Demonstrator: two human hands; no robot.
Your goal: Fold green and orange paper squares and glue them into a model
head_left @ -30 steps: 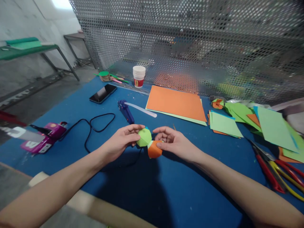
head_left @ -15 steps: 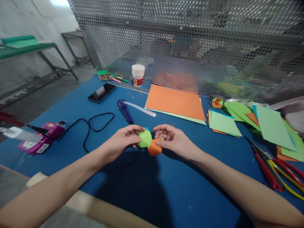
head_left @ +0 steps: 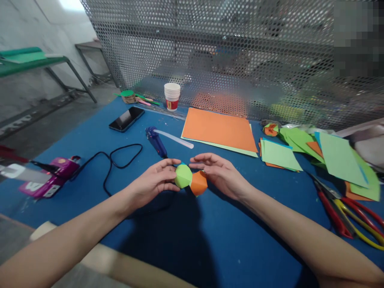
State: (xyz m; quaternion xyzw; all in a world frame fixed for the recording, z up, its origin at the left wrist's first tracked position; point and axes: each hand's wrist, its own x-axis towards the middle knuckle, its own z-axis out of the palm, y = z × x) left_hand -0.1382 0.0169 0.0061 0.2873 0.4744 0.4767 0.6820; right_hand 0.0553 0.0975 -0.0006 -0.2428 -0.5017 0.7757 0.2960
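Between my hands is a folded paper piece with a rounded light-green part (head_left: 183, 176) and an orange part (head_left: 199, 183); a little blue shows behind the green. My left hand (head_left: 157, 178) has its thumb and fingers closed at the left edge of the green part. On the other side, my right hand (head_left: 223, 175) is loosely curved with fingers apart, its thumb close beside the top of the orange part. Whether that thumb touches the paper I cannot tell. Beyond my left hand lies a blue glue gun (head_left: 156, 143) with a clear glue stick in it.
Orange and green sheets (head_left: 220, 130), small paper squares (head_left: 279, 155), scissors (head_left: 333, 200) and green cut pieces (head_left: 300, 140) lie right. Stacked paper cups (head_left: 172, 97) and a phone (head_left: 127, 119) stand and lie behind. Left are a purple device (head_left: 51, 178) and black cable (head_left: 105, 170).
My right thumb has come off the front of the orange part, and the right fingers have opened. The paper piece has turned slightly. The view has shifted a little.
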